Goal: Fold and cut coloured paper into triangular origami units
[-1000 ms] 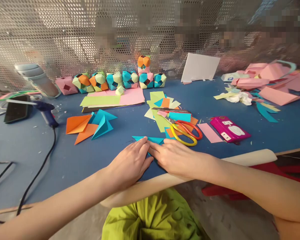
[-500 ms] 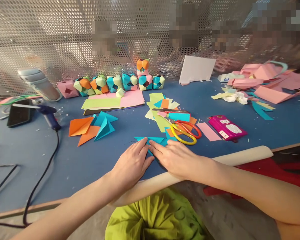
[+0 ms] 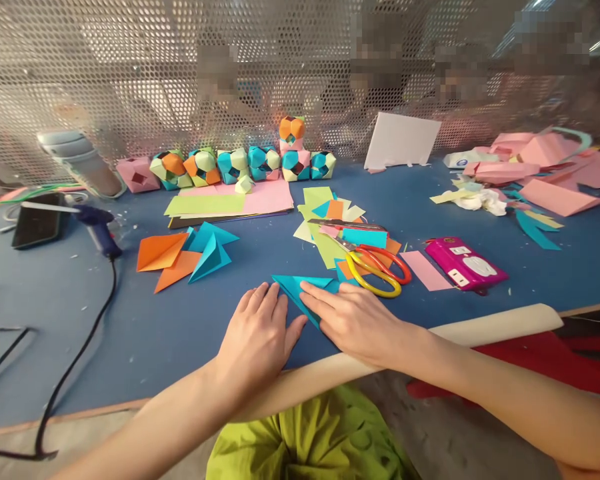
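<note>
A piece of blue paper (image 3: 293,285), folded into a triangle, lies flat on the table in front of me. My right hand (image 3: 353,313) rests on it with fingers stretched out, pressing its right part down and hiding some of it. Just left of the paper, my left hand (image 3: 260,323) lies flat on the tabletop, fingers extended and thumb apart, the fingertips close to the paper's left edge. Scissors (image 3: 377,270) with red and yellow handles lie beyond my right hand. Folded orange paper pieces (image 3: 163,252) and folded blue paper pieces (image 3: 213,250) sit to the left.
Several paper balls (image 3: 233,167) line the back by a perforated metal screen (image 3: 155,80). A glue gun (image 3: 97,230) with a cord and a phone (image 3: 37,220) lie left. A magenta pouch (image 3: 465,263) and pink scraps (image 3: 550,193) are right. A pale roll (image 3: 500,325) runs along the front edge.
My left hand has moved off the blue paper, leftward onto the tabletop. More of the triangle's left side now shows. My right hand stays pressed on it. The view has shifted slightly.
</note>
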{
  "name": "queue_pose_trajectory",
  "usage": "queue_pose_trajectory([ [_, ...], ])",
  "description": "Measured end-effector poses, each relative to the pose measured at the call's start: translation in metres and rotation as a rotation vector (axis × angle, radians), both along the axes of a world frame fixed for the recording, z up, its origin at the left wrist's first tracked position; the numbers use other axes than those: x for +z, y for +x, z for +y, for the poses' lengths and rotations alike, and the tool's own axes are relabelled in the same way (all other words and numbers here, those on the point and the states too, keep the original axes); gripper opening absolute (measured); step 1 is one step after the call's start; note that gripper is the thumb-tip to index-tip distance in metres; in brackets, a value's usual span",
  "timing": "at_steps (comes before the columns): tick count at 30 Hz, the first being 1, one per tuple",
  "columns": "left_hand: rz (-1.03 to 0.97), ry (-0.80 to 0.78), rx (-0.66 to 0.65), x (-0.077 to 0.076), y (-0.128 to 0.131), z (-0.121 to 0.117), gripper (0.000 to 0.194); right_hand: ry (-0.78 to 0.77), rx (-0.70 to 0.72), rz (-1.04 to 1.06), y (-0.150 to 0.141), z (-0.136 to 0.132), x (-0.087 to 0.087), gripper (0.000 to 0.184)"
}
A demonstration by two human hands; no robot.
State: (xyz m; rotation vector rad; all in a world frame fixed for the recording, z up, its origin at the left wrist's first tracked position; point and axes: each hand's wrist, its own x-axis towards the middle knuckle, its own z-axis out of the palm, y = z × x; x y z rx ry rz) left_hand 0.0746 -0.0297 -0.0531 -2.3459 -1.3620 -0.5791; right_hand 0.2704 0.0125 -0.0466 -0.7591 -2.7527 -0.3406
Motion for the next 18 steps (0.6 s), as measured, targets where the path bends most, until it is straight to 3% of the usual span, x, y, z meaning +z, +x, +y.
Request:
queue_pose_trajectory([
  [18,-0.004,-0.139,0.099,0.0086,-0.0009,0.0012,0.033,0.048,0.033,0.072,0.0005,0.0017,-0.0021,0.033],
])
